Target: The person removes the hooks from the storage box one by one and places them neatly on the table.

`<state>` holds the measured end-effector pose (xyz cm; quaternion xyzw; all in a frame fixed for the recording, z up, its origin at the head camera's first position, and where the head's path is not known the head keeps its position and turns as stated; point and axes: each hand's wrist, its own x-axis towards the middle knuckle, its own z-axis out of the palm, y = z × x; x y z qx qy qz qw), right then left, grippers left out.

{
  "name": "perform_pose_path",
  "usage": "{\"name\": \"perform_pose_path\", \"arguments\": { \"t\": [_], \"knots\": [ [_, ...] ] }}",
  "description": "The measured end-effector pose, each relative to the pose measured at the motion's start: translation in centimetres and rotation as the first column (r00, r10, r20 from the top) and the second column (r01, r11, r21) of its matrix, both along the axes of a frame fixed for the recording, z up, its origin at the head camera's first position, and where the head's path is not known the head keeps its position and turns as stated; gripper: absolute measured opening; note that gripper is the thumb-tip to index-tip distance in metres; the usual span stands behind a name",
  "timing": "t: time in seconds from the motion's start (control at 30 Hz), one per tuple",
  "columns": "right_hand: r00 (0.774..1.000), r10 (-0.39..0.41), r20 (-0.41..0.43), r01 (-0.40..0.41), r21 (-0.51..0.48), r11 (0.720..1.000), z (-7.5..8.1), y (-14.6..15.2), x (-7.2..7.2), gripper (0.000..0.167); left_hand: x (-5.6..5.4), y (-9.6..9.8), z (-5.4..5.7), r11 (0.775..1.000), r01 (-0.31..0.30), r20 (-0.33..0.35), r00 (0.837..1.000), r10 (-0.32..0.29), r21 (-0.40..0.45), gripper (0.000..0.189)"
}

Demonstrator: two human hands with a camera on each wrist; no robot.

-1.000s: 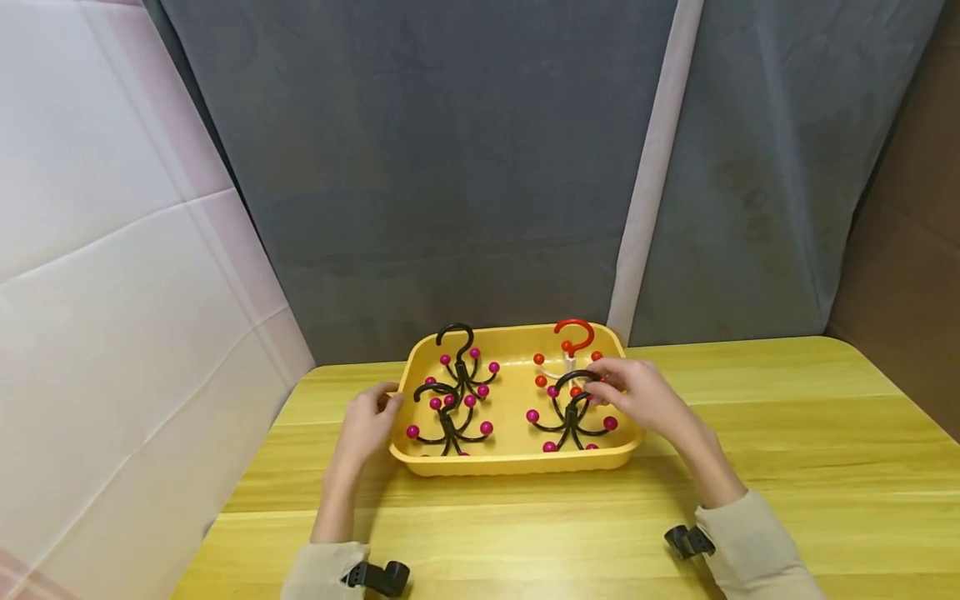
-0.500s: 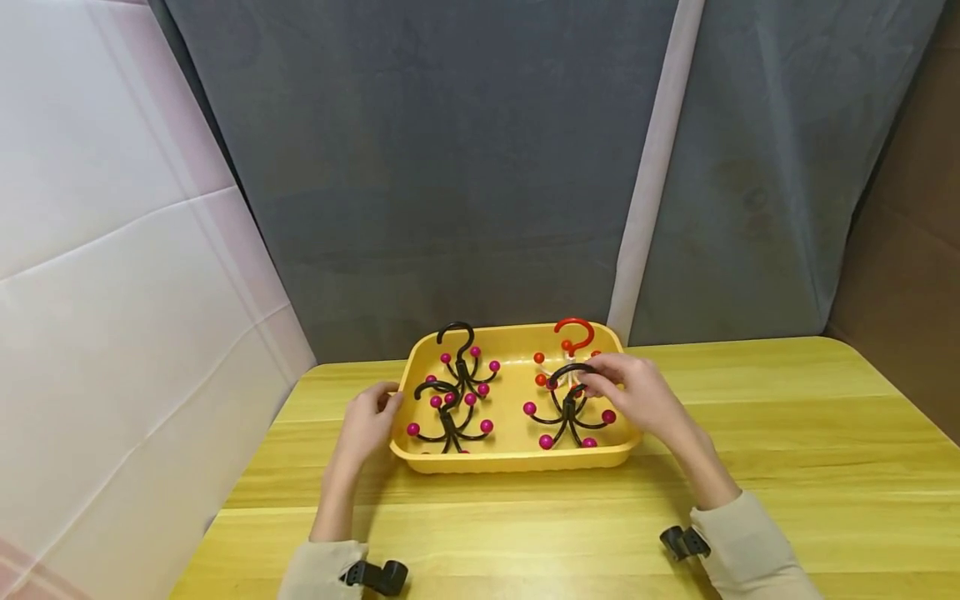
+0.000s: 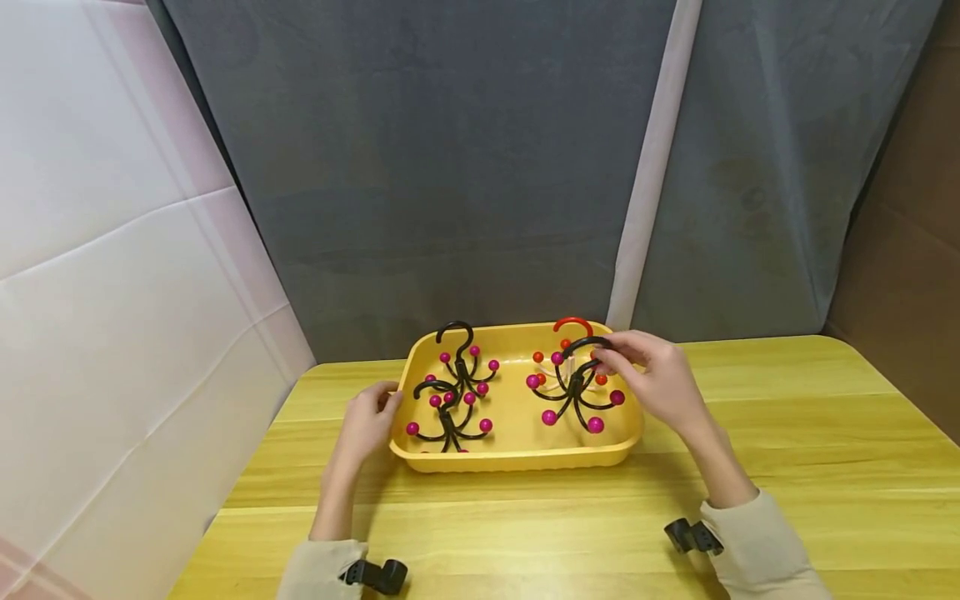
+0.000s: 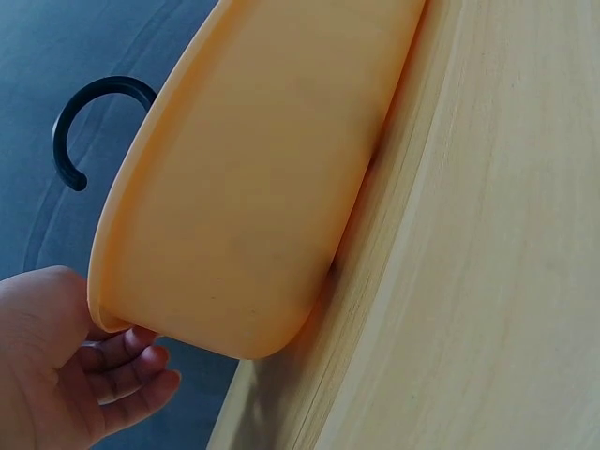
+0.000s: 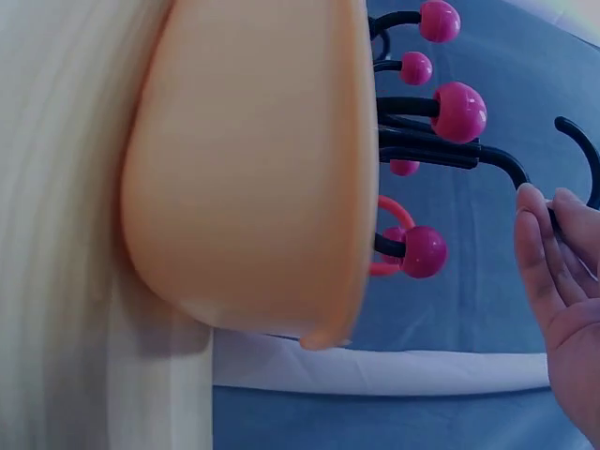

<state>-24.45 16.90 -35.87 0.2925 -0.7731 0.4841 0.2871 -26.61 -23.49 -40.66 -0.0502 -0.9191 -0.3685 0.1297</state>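
A yellow plastic tray (image 3: 517,461) stands on the table. My left hand (image 3: 370,421) holds its left rim; in the left wrist view, loosely bent fingers (image 4: 127,375) reach beneath the lip. With my right hand (image 3: 654,379) I pinch the hook of a black multi-arm hanger (image 3: 576,387) with magenta ball tips. It hangs above the tray's right half, and the right wrist view shows its black stem (image 5: 431,148) above the rim. Behind it is a hanger with a red hook (image 3: 573,322), pale arms and red balls, partly hidden.
In the tray's left half are two more black hangers, one at the back (image 3: 461,367) and one in front (image 3: 447,425). The wooden table (image 3: 517,533) meets a grey cloth (image 3: 420,183) behind, with a white cloth (image 3: 135,250) at the left.
My right hand has raised the black hanger within the right half of the tray, shifting slightly right in the last half second. The left hand stays at the rim.
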Motion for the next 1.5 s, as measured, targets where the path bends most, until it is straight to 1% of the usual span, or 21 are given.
{"name": "perform_pose_path", "arguments": {
  "t": [0.13,0.27,0.43,0.63,0.97,1.13,1.37,1.5],
  "knots": [
    [0.999,-0.037,-0.023,0.037,-0.012,0.999,0.5,0.7,0.1,0.017,-0.1,0.1,0.0,1.000,-0.002,-0.002,1.000,0.002,0.000,0.025],
    [0.995,-0.091,-0.034,0.091,-0.012,0.996,0.7,1.7,0.0,0.018,-0.1,0.0,0.0,1.000,0.001,0.005,1.000,-0.001,0.000,0.026],
    [0.986,-0.162,-0.038,0.161,-0.015,0.987,0.5,2.9,-0.3,0.018,0.1,0.0,0.0,1.000,0.010,0.008,1.000,-0.010,-0.004,0.026],
    [0.971,-0.234,-0.053,0.233,-0.034,0.972,0.1,4.2,-1.1,0.017,0.1,-0.2,-0.1,1.000,0.011,0.006,1.000,-0.011,0.003,0.025],
    [0.946,-0.307,-0.099,0.299,-0.093,0.950,-0.7,6.3,-2.5,0.017,-0.2,-0.2,-0.2,1.000,0.014,0.011,1.000,-0.014,-0.011,0.026],
    [0.935,-0.346,-0.073,0.338,-0.109,0.935,-0.9,7.2,-2.9,0.015,0.0,0.0,-0.3,1.000,0.014,0.010,1.000,-0.014,-0.011,0.026],
    [0.918,-0.395,-0.026,0.386,-0.156,0.909,-1.2,8.1,-3.4,0.015,-0.2,0.0,-0.2,1.000,0.014,0.023,1.000,-0.014,0.003,0.027],
    [0.905,-0.426,-0.006,0.420,-0.157,0.894,-1.5,8.6,-3.8,0.016,-0.1,-0.1,-0.1,1.000,0.013,0.018,1.000,-0.013,0.003,0.027]
  ]
}}
